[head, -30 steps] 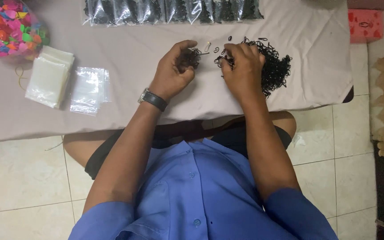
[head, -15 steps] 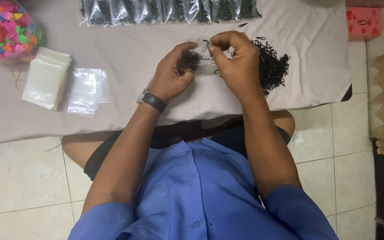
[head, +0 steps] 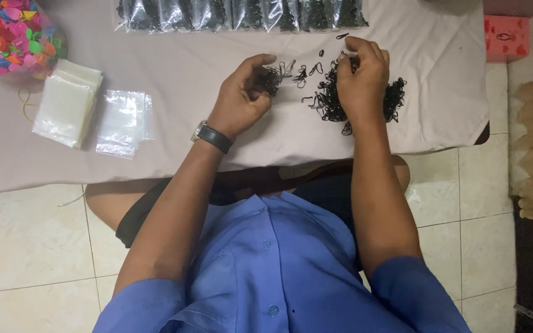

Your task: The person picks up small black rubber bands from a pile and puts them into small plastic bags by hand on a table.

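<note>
A cloth-covered surface [head: 174, 68] is set over a tiled floor [head: 26, 246]. A clump of black bands [head: 268, 79] is gripped in the left hand [head: 242, 98]; the right hand [head: 360, 80], lowered since, is curled onto the band pile [head: 396, 98].

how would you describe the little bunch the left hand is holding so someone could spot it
On the pale cloth-covered table, find the left hand with the wristwatch. Its fingers curl around a small bunch of black bands, separate from the larger loose pile under the right hand.
</note>
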